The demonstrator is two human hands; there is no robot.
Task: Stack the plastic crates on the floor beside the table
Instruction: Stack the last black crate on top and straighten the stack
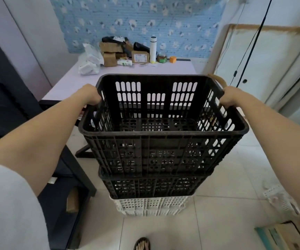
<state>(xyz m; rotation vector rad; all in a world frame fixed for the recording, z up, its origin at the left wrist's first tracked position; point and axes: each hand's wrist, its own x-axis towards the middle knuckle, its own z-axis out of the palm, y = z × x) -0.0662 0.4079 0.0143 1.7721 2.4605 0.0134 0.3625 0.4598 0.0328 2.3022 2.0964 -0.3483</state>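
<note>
A black slotted plastic crate (156, 152) is at the top of a stack in front of me. My left hand (88, 95) grips its left rim and my right hand (231, 97) grips its right rim. Under it sits a second black crate (152, 185), and below that a white crate (151, 206) rests on the tiled floor. The top crate is empty inside. Whether it is fully seated in the one below, I cannot tell.
A pale purple table (145, 73) stands just beyond the stack, holding cardboard boxes, bags and a white bottle (152, 49). Dark furniture (62, 192) lies to the left. A cardboard box (279, 235) and white plastic piece (279, 199) lie on the floor right. My sandalled foot (142, 243) is below.
</note>
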